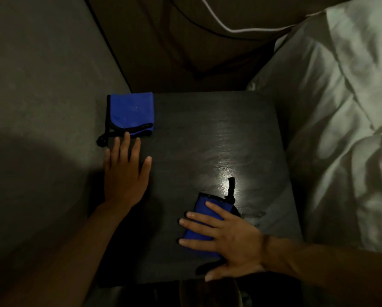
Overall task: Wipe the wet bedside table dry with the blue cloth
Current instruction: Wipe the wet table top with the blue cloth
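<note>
The dark bedside table fills the middle of the view, with a shiny wet patch right of centre. A folded blue cloth with black trim lies near the front right, and my right hand presses flat on top of it, fingers spread. Its black loop sticks out toward the wet patch. A second folded blue cloth rests at the back left corner. My left hand lies flat on the table just in front of that cloth, its middle fingertip touching the cloth's near edge.
A bed with white sheets and a pillow runs along the table's right side. A grey wall or panel stands to the left. A dark padded headboard with white piping is behind the table.
</note>
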Tool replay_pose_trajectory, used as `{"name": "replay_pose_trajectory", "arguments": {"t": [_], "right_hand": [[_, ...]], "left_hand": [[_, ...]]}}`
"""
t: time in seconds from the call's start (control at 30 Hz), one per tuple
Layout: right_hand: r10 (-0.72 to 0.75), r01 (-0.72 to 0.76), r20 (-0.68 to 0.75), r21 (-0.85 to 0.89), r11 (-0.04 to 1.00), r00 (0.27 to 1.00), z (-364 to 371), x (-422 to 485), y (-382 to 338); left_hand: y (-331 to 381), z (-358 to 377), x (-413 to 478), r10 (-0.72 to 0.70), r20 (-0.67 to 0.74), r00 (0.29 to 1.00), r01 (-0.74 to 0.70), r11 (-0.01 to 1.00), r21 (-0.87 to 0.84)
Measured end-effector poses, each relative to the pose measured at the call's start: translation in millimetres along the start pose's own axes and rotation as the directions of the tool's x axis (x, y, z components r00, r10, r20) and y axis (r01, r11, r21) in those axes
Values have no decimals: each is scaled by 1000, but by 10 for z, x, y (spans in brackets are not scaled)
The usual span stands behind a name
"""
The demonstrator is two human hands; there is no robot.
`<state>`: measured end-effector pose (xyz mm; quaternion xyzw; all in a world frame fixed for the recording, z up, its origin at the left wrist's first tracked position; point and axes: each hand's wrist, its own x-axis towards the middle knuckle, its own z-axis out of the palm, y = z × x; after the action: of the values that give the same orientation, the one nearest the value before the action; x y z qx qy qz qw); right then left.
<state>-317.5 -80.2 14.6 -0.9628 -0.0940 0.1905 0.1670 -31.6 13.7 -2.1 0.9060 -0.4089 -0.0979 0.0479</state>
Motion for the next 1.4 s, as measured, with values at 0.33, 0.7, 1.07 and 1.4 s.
{"name": "replay_pose_trajectory", "arguments": {"t": [0.33, 0.7, 1.07, 1.4], "right_hand": [[17, -17, 17, -8, 1000, 1000, 2, -415, 261], [137, -137, 9, 19, 990, 991, 35, -876, 461], [396, -395, -33, 29, 918, 918, 174, -1147, 376], [558, -533, -53, 234, 813, 828, 53, -1327, 181]], "left_hand": [[46, -16, 51, -77, 34, 996, 80, 993, -83], [67, -14, 44, -81, 12, 997, 82, 993, -89], [77, -45, 66, -100, 24, 995, 103, 986, -132], [63, -27, 90, -137, 51, 989, 142, 983, -120]]}}
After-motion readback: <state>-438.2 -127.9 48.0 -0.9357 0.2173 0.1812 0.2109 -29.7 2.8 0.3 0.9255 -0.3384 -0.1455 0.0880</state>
